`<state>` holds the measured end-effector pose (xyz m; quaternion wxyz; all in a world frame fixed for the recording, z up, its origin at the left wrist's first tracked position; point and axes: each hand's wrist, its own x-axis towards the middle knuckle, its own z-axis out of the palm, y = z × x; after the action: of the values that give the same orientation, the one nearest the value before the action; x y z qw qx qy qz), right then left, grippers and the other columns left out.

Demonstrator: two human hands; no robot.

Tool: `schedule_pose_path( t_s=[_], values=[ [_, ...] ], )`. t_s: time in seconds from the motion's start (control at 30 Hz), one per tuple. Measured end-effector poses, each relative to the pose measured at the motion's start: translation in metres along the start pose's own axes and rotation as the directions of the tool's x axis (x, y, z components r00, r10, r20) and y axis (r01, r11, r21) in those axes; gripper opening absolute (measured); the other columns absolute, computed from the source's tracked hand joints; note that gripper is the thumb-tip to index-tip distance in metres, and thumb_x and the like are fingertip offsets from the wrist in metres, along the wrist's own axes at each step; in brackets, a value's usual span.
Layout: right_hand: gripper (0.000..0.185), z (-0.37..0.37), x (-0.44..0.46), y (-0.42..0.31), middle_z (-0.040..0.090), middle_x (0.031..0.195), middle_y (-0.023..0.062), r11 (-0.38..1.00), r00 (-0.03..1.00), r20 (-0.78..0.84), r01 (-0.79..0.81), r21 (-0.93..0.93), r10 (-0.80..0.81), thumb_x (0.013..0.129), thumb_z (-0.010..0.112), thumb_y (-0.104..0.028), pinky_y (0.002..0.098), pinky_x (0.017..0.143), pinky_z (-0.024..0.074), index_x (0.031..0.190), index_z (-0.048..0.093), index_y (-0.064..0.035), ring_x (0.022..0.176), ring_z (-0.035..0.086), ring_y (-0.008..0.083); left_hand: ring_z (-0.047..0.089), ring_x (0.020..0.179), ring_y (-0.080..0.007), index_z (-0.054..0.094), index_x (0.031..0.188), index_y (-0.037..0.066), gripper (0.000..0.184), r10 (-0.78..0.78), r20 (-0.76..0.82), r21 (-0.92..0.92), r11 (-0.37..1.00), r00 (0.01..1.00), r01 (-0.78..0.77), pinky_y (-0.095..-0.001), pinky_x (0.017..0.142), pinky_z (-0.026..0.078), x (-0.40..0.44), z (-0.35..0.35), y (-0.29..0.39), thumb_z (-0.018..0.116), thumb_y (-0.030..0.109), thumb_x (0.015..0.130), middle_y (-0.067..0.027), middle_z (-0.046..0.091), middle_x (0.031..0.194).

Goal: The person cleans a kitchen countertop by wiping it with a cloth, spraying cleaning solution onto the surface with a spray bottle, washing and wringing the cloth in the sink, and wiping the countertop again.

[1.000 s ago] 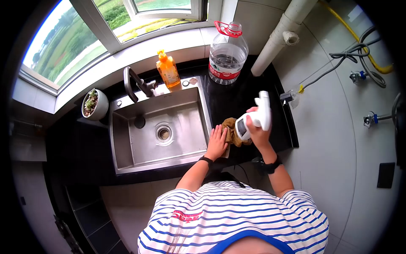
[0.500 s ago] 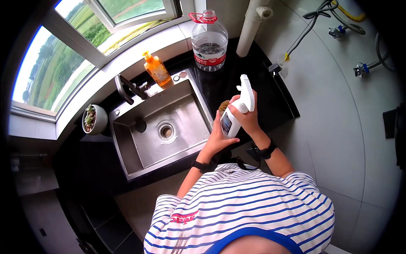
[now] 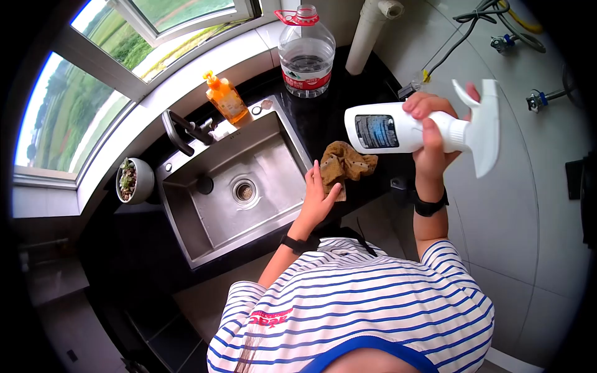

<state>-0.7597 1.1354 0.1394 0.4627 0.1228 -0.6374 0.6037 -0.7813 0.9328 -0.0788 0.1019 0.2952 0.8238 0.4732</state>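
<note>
View from the head over a black, glossy desk [image 3: 367,87] with an inset sink. The right hand [image 3: 429,133] is closed around the upper body of a white plastic spray bottle [image 3: 404,129] with a dark, blue-tinted label, fingers wrapped over one side and thumb along the other. The bottle is raised and tipped on its side over the right part of the desk, base toward the left, trigger head toward the right. The left hand [image 3: 320,200] is spread, fingers extended and thumb held apart, resting against the left and near edges of a crumpled brown cloth [image 3: 348,161]; it is not closed around the cloth. The cloth lies on the desk just to the right of the sink. Each wrist bears a black band.

Left of the cloth, the rectangular stainless-steel sink [image 3: 217,217] shows a round drain [image 3: 244,191] in its floor. Behind the basin stand a dark curved faucet [image 3: 198,132] and an orange pump bottle [image 3: 225,98]. Farther right, a large clear plastic jug [image 3: 306,65] with a red handle and red label stands upright, partly filled. A white round pot [image 3: 144,180] of succulents sits left of the sink.
</note>
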Motion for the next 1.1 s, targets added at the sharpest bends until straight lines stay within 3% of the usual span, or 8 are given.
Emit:
schedule_pose_path(
  t_s=[0.07, 0.13, 0.2, 0.43, 0.5, 0.7, 0.73, 1.1],
  values=[
    [0.058, -0.007, 0.005, -0.013, 0.056, 0.083, 0.0109, 0.989, 0.989, -0.021, 0.144, -0.016, -0.144, 0.081, 0.05, -0.004, 0.0374, 0.079, 0.049, 0.134, 0.027, 0.0027, 0.079, 0.056, 0.0217, 0.046, 0.113, -0.0283, 0.005, 0.148, 0.0, 0.082, -0.051, 0.019, -0.021, 0.998, 0.999, 0.052, -0.035, 0.089, 0.044, -0.007, -0.006, -0.017, 0.058, 0.029, 0.092, -0.02, 0.027, 0.135],
    [0.038, 0.015, -0.027, 0.02, 0.06, 0.083, 0.0077, 0.995, 0.995, -0.018, -0.095, -0.015, 0.094, 0.078, 0.057, -0.002, 0.0325, 0.077, 0.0506, 0.115, 0.05, 0.0044, 0.075, 0.06, 0.0164, 0.046, 0.112, -0.0287, 0.004, 0.148, 0.001, 0.083, -0.094, 0.026, -0.031, 0.995, 0.995, 0.095, -0.0363, 0.089, 0.044, -0.007, -0.016, -0.023, 0.058, 0.029, 0.092, -0.0193, 0.027, 0.135],
    [0.064, 0.012, -0.089, 0.087, 0.064, 0.081, 0.0074, 0.888, 0.926, 0.074, -0.33, -0.32, 0.371, 0.076, 0.063, -0.004, 0.0277, 0.073, 0.0515, 0.135, 0.039, 0.0022, 0.073, 0.065, 0.0135, 0.042, 0.118, -0.0339, 0.006, 0.148, -0.001, 0.081, -0.086, 0.016, -0.031, 0.996, 0.996, 0.086, -0.0377, 0.097, 0.039, -0.012, -0.027, -0.026, 0.057, 0.027, 0.092, -0.0225, 0.026, 0.136],
    [0.05, 0.026, -0.059, 0.067, 0.063, 0.079, 0.006, 0.876, 0.875, 0.026, -0.483, -0.022, 0.483, 0.079, 0.061, -0.005, 0.0292, 0.073, 0.0516, 0.126, 0.045, 0.0003, 0.076, 0.064, 0.0145, 0.044, 0.116, -0.0368, 0.01, 0.147, -0.002, 0.075, -0.185, -0.006, -0.011, 0.983, 0.983, 0.185, -0.0399, 0.102, 0.037, -0.018, -0.05, -0.035, 0.055, 0.025, 0.093, -0.0248, 0.028, 0.135],
    [0.054, 0.022, -0.066, 0.075, 0.058, 0.103, 0.0086, 0.869, 0.869, 0.024, -0.494, 0.005, 0.494, 0.078, 0.062, -0.003, 0.0298, 0.075, 0.051, 0.129, 0.042, -0.0018, 0.077, 0.062, 0.0136, 0.047, 0.111, -0.029, 0.009, 0.149, 0.005, 0.077, -0.165, -0.021, -0.02, 0.986, 0.986, 0.165, -0.0387, 0.091, 0.044, -0.018, -0.046, -0.04, 0.057, 0.024, 0.092, -0.0196, 0.03, 0.134],
    [0.062, -0.029, -0.102, 0.089, 0.054, 0.122, 0.0099, 0.821, 0.888, -0.224, -0.458, -0.34, 0.403, 0.075, 0.063, -0.001, 0.0291, 0.077, 0.0494, 0.133, 0.042, -0.0023, 0.083, 0.058, 0.0155, 0.047, 0.112, -0.0279, 0.01, 0.149, 0.006, 0.076, -0.105, 0.008, -0.002, 0.994, 0.994, 0.105, -0.0374, 0.088, 0.045, -0.01, -0.041, -0.039, 0.057, 0.023, 0.092, -0.0181, 0.031, 0.135],
    [0.061, -0.038, -0.099, 0.081, 0.055, 0.12, 0.0094, 0.827, 0.876, -0.275, -0.47, -0.307, 0.396, 0.075, 0.063, -0.003, 0.0294, 0.076, 0.0494, 0.132, 0.043, -0.0026, 0.083, 0.057, 0.0144, 0.047, 0.114, -0.0344, 0.012, 0.148, 0.001, 0.073, -0.151, 0.027, -0.042, 0.987, 0.988, 0.152, -0.0395, 0.1, 0.038, -0.008, -0.041, -0.031, 0.055, 0.021, 0.093, -0.0227, 0.031, 0.134],
    [0.037, -0.172, -0.1, 0.098, 0.058, 0.093, 0.0133, 0.605, 0.748, -0.628, -0.607, -0.515, 0.216, 0.073, 0.068, -0.015, 0.0385, 0.077, 0.0474, 0.102, 0.053, 0.0022, 0.083, 0.058, 0.0257, 0.042, 0.121, -0.0362, 0.015, 0.147, 0.001, 0.068, -0.129, 0.1, -0.011, 0.991, 0.987, 0.13, -0.0387, 0.103, 0.036, 0.027, 0.019, -0.002, 0.054, 0.019, 0.094, -0.023, 0.036, 0.132]
  ],
)
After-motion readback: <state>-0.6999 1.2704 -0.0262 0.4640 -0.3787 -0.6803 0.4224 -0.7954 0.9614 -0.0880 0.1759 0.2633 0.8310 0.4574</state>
